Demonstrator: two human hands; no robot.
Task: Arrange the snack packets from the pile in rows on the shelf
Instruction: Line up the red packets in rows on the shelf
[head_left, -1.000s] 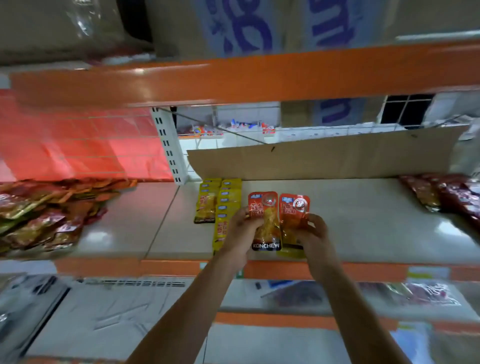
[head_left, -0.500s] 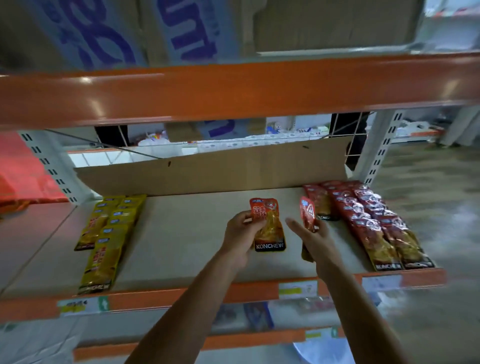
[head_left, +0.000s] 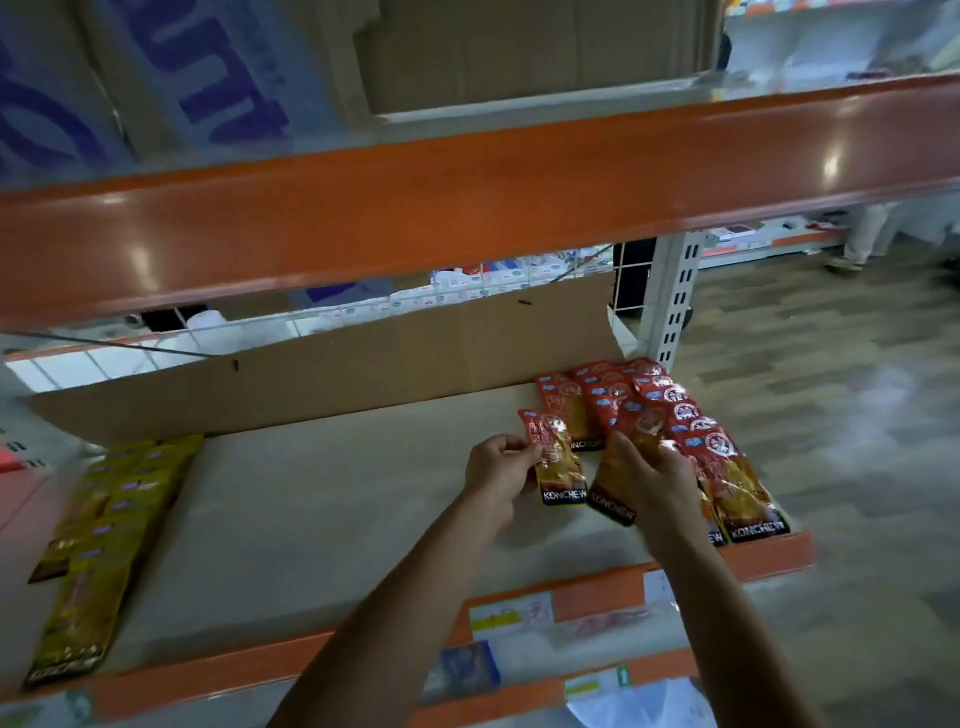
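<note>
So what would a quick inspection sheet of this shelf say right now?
Surface: beige shelf, orange front edge with price labels.
Job's things: red packet rows at right; yellow packet rows at left.
Clutter: cardboard strip along the back.
Hands: left hand pinches a red packet; right hand holds a second red packet beside the red rows.
Cables: nothing seen.
Surroundings: orange beam above; floor at right.
</note>
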